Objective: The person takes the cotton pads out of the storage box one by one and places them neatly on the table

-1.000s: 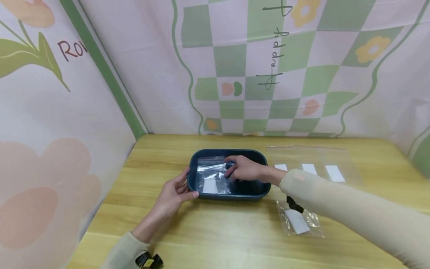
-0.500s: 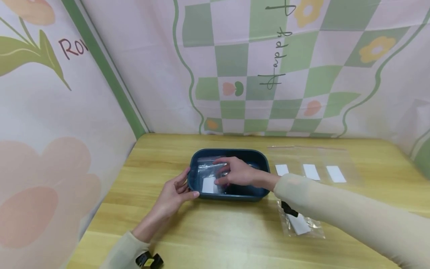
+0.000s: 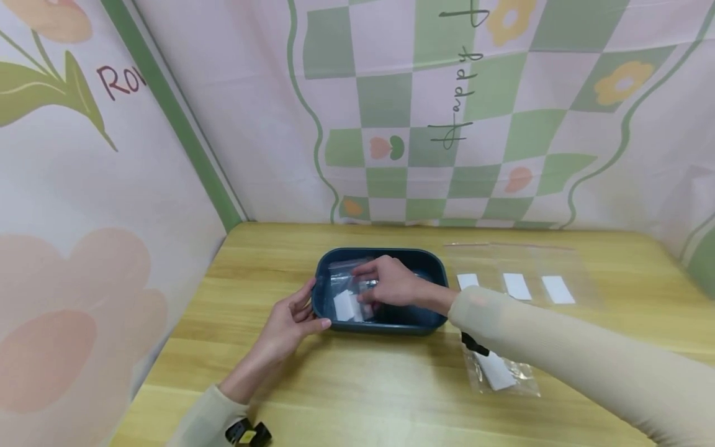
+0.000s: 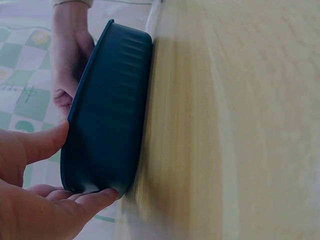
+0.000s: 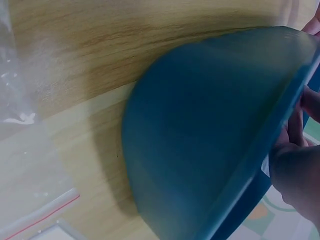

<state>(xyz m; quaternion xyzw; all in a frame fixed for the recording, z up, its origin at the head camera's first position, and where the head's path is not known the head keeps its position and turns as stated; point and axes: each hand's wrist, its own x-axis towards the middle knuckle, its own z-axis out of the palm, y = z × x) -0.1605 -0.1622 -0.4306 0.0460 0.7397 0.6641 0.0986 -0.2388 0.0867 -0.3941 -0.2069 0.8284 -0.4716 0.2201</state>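
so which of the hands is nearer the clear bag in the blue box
Right: the right hand reaches into the blue box, partly over the clear bag; the left hand holds the box's left end, farther from the bag.

A wood-grained table carries a blue bin. Clear bags lie right of the bin; a nearer bag lies front-right of it.

Free room before the tray — plastic bag at right, an obstacle.
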